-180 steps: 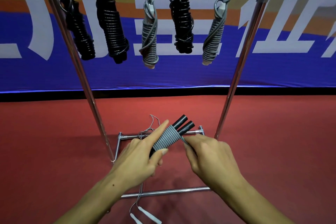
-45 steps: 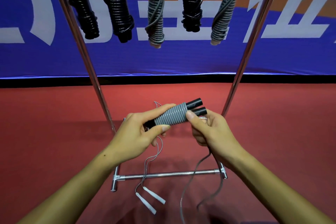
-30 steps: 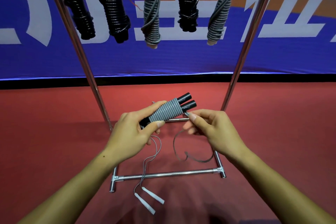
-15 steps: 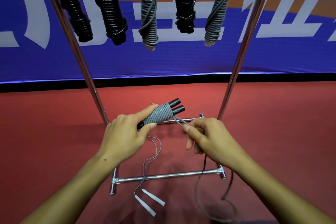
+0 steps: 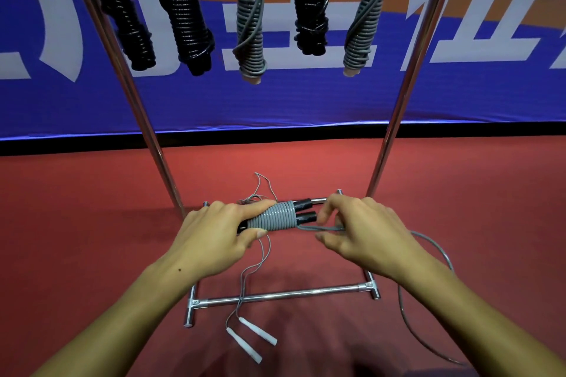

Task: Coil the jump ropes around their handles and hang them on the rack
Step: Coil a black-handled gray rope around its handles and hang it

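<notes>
Head view looks down past my forearms at the red floor (image 5: pixel 92 223) in front of the rack (image 5: pixel 395 119). My left hand (image 5: pixel 211 239) grips the two black handles (image 5: pixel 303 211) side by side, index finger laid along the top of the grey coils (image 5: pixel 275 217), thumb pressing from below. My right hand (image 5: pixel 364 232) is just beside the handle tips, its fingers (image 5: pixel 326 217) curled, pinching the loose grey cord (image 5: pixel 428 285) that leaves the last coil; the cord loops out to the right and trails down to the floor. Below my hands, a thin grey rope with two white handles (image 5: pixel 251 337) lies across the rack's base bar (image 5: pixel 281 294). Above, five wound ropes hang from the rack, three black (image 5: pixel 183 9) and two grey (image 5: pixel 251 27), before a blue banner (image 5: pixel 306 101).
</notes>
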Tool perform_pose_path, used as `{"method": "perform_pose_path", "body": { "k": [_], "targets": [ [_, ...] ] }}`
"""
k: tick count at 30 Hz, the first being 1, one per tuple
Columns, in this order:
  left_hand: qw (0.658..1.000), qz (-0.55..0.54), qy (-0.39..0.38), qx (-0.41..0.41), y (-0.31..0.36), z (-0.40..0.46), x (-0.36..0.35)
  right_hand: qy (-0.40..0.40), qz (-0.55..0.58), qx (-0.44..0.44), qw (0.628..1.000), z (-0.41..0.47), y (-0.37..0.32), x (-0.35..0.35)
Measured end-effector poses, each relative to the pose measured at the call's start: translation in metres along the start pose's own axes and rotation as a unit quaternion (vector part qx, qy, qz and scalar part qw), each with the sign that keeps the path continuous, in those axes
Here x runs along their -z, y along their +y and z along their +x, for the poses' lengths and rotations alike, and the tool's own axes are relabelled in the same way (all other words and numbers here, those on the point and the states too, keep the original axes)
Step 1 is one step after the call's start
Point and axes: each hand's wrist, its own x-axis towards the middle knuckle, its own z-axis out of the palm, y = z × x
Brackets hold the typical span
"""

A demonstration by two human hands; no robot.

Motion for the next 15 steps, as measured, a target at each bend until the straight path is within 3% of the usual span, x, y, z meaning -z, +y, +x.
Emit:
{"method": "perform_pose_path", "body": {
  "k": [5,15],
  "targets": [
    [0.998,-0.012,-0.054,-0.028,0.001,-0.002,0.0045,0.054,-0.11,0.117,0.985,-0.001,0.0019,0.0001],
    [0.984,-0.042,-0.156,-0.08,0.0045,-0.0051,0.0073,-0.018,-0.141,0.141,0.98,0.0053,0.0042,-0.0014]
  ]
}}
